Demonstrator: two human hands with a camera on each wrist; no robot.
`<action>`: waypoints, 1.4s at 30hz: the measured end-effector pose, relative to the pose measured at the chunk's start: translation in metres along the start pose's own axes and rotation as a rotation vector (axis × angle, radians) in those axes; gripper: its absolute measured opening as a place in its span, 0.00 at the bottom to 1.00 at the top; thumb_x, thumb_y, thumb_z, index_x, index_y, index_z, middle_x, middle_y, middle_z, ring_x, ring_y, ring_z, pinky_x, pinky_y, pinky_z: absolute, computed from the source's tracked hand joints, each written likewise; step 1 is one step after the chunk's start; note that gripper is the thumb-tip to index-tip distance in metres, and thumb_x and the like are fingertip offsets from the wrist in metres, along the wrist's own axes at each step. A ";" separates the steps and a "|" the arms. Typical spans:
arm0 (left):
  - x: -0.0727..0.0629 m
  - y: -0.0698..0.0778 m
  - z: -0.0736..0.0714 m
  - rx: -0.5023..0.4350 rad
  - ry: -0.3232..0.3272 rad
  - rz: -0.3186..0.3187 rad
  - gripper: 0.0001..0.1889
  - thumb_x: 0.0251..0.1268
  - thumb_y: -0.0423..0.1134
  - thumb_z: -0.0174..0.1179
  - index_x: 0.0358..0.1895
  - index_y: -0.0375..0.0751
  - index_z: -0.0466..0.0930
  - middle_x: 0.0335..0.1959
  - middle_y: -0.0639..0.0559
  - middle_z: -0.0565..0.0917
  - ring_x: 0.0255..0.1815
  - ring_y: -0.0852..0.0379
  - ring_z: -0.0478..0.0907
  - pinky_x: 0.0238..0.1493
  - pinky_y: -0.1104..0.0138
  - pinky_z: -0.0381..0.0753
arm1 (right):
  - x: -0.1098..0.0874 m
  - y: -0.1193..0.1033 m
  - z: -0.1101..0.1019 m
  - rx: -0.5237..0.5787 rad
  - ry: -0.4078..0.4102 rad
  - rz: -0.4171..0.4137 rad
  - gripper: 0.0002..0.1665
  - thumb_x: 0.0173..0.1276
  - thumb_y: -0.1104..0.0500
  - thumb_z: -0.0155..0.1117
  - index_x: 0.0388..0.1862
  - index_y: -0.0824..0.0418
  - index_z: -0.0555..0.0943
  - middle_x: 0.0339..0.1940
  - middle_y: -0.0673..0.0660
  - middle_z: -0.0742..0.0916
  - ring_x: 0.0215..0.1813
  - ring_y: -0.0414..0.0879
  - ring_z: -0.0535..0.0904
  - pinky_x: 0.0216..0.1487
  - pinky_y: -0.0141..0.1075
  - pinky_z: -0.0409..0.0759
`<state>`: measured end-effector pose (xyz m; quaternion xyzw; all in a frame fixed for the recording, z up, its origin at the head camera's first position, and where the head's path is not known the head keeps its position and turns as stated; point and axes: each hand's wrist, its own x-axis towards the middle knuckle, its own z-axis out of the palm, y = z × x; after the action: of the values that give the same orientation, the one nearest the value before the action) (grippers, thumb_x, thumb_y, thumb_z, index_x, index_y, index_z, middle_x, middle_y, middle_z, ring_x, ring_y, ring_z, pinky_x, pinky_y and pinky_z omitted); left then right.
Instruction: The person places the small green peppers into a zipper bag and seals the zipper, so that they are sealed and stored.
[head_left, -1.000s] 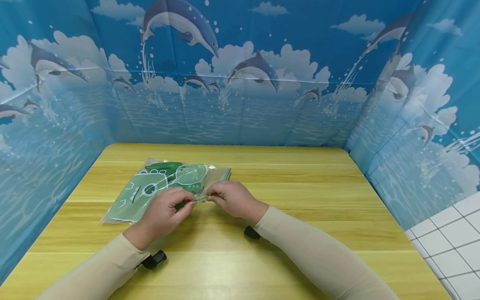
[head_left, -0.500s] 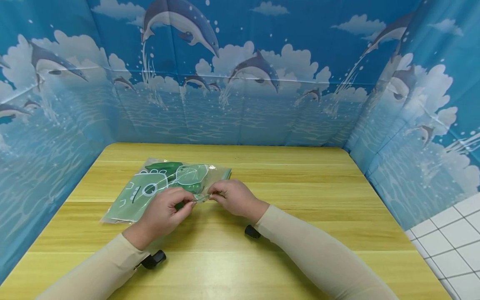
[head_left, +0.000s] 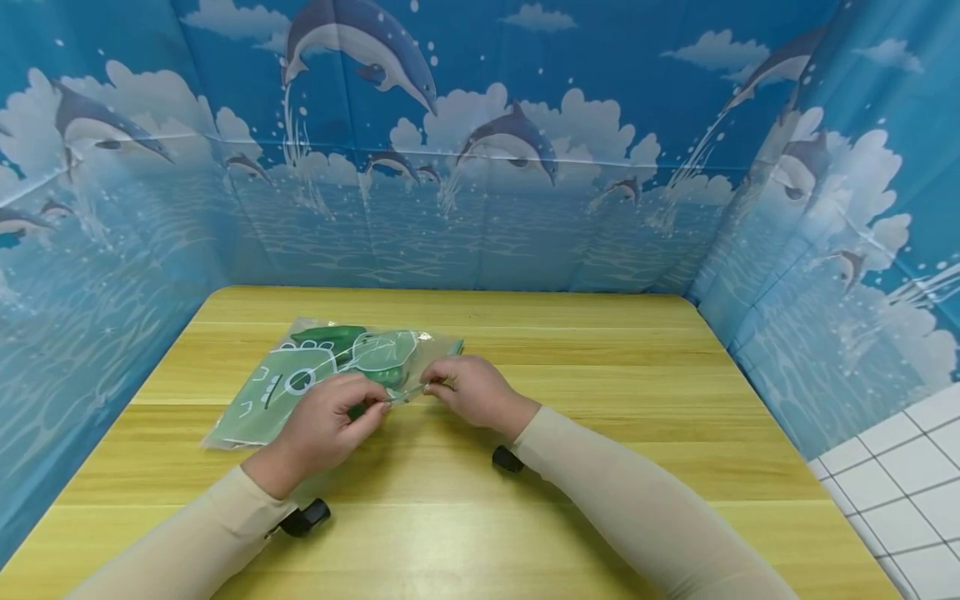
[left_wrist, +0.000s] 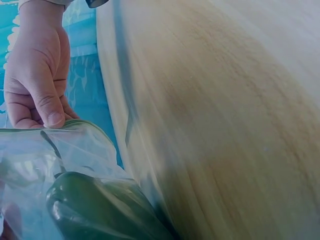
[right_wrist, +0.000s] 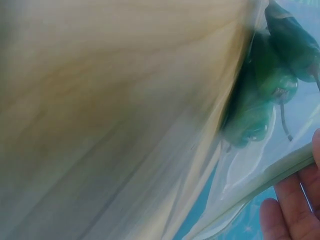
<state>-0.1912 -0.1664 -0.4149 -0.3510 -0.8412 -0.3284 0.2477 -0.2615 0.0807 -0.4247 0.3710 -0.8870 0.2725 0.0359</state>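
Observation:
A clear zip bag (head_left: 258,417) with a green cartoon print lies on the table, its mouth edge towards the person. Inside are several green peppers (right_wrist: 250,112), glossy and stemmed, also seen through the plastic in the left wrist view. With thumb and fingers, my left hand (head_left: 326,421) pinches the bag's near edge. A short way to the right, my right hand (head_left: 476,392) pinches the zip strip (right_wrist: 280,167) of the same edge. The strip runs taut between the two hands. My left hand and forearm cover part of the bag's near side.
The wooden table (head_left: 600,375) has rounded far corners. A blue curtain (head_left: 480,225) printed with dolphins hangs behind it and along both sides. Black wrist cameras (head_left: 306,518) sit under both sleeves, near the tabletop. White floor tiles (head_left: 900,475) show at the lower right.
My right hand has slid slightly to the right and away along the bag's edge, widening the gap between the hands. My left hand has stayed nearly still, pinching the bag.

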 end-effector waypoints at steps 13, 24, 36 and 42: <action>0.001 0.003 -0.004 0.006 -0.003 0.005 0.10 0.64 0.27 0.68 0.36 0.49 0.87 0.30 0.64 0.83 0.33 0.68 0.75 0.39 0.68 0.78 | 0.000 0.010 0.000 0.000 0.018 0.015 0.07 0.74 0.57 0.70 0.47 0.53 0.90 0.43 0.49 0.93 0.45 0.41 0.89 0.48 0.35 0.86; 0.002 0.006 -0.005 -0.017 0.000 0.004 0.08 0.63 0.27 0.68 0.36 0.47 0.86 0.31 0.65 0.82 0.32 0.66 0.75 0.37 0.65 0.79 | 0.000 0.017 -0.001 -0.005 0.019 0.060 0.07 0.74 0.57 0.70 0.48 0.53 0.89 0.45 0.49 0.93 0.46 0.41 0.89 0.49 0.37 0.87; 0.005 0.012 -0.008 -0.029 0.037 0.045 0.11 0.61 0.24 0.68 0.36 0.48 0.86 0.29 0.64 0.81 0.32 0.68 0.71 0.36 0.69 0.74 | -0.001 0.023 -0.003 -0.001 0.030 0.094 0.07 0.75 0.57 0.69 0.48 0.55 0.89 0.46 0.51 0.92 0.47 0.43 0.88 0.51 0.38 0.87; 0.006 0.014 -0.009 -0.042 0.047 0.057 0.11 0.61 0.24 0.68 0.36 0.48 0.86 0.29 0.63 0.82 0.32 0.66 0.72 0.36 0.67 0.75 | 0.000 0.027 -0.003 -0.016 0.030 0.108 0.07 0.75 0.57 0.69 0.48 0.55 0.89 0.46 0.51 0.93 0.48 0.43 0.88 0.51 0.38 0.87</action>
<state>-0.1827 -0.1631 -0.4001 -0.3722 -0.8177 -0.3469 0.2691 -0.2798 0.0978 -0.4342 0.3182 -0.9072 0.2726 0.0374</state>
